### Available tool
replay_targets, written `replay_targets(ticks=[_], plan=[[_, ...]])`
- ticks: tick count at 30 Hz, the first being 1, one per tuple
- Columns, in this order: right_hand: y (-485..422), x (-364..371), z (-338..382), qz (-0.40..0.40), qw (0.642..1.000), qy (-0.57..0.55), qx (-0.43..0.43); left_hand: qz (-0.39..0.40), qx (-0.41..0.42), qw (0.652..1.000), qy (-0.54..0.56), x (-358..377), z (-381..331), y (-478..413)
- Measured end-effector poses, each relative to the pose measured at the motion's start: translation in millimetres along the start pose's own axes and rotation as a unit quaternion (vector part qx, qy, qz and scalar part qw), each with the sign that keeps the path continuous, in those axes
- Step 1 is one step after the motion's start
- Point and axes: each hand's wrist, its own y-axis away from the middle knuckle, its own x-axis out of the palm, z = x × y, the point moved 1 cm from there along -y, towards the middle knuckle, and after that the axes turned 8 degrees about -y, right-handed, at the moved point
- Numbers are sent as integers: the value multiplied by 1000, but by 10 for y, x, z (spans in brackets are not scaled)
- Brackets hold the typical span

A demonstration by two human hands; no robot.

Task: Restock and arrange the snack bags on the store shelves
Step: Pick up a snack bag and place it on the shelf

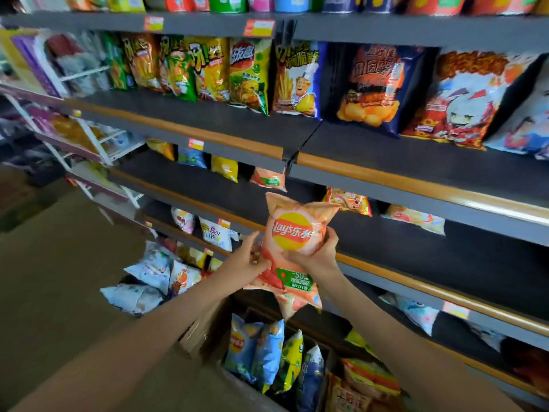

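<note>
A salmon-pink Lay's chip bag [292,233] is held upright in front of the shelves, between both hands. My left hand [249,260] grips its lower left edge. My right hand [319,251] grips its right side with the fingers curled round the edge. A second pink bag [292,304] seems to hang behind and below the first; which hand holds it I cannot tell. A matching pink bag [269,179] stands at the back of the second shelf [208,188], just above the held bag.
A cardboard box [205,328] below my hands holds several blue, green and yellow chip bags [261,352]. The top shelf [386,150] carries a row of large bags at its back. Loose bags lie on the lower left shelves [154,272]. Floor lies at the left.
</note>
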Motion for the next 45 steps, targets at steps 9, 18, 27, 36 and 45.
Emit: replay_targets(ticks=[9,18,27,36,45], plan=[[-1527,832,45,43,995,43,-78,-87,24,990,109,-509,562,-1461],[-2493,1090,-322,34,940,202,-271,-143,231,961,-53,-652,1154,-2587],[-2878,1166,-724,37,875,356,-325,-140,283,942,-112,-404,1452,-3090],[-3390,1596,-753,-27,827,450,-336,-214,323,905,-175,-654,1626,-3389],[-3570,1852,-679,-142,566,696,-418,-144,279,940,-135,-668,1811,-3695]])
